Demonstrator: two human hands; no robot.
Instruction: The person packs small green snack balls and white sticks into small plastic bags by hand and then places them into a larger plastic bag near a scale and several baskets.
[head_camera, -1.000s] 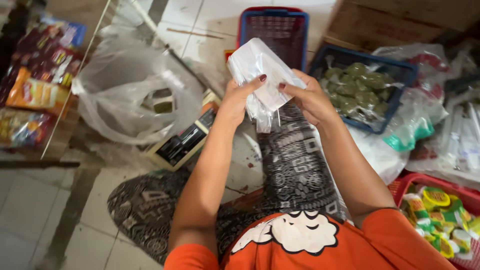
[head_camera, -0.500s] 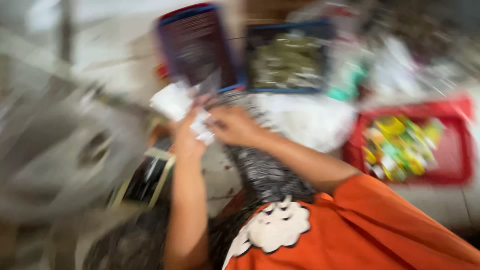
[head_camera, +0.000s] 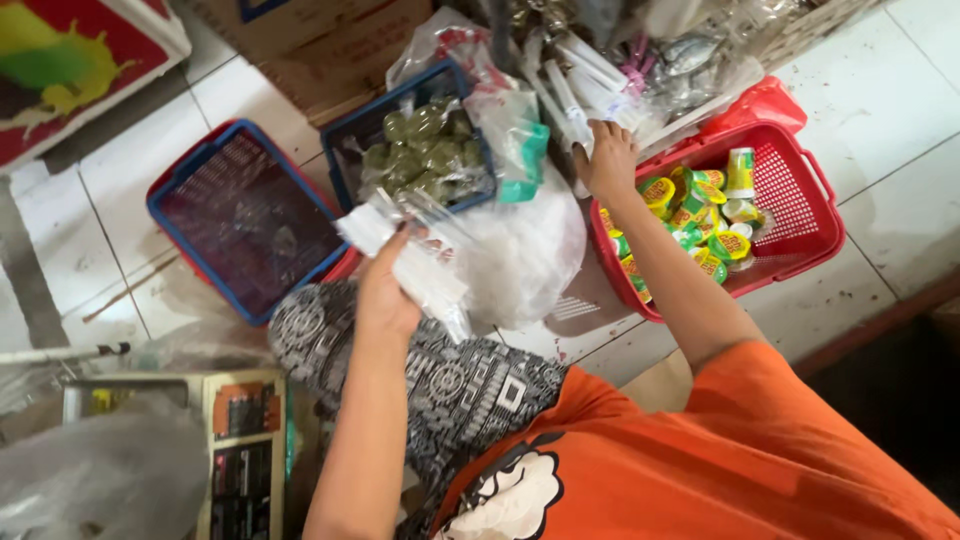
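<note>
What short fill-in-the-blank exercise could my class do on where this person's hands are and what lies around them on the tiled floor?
1. The left hand holds a bundle of clear plastic packets above the patterned ____.
2. The right hand reaches over the rim of the ____ plastic basket of small yellow and green cups.
3. The blue plastic basket at the far left looks ____.
4. The person wears an ____ shirt.

Missing words: trousers; red; empty; orange

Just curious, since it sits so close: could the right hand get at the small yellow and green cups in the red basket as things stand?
Probably yes. The right hand rests just above the red basket, whose top is open, and the cups lie uncovered beside the wrist.
</note>
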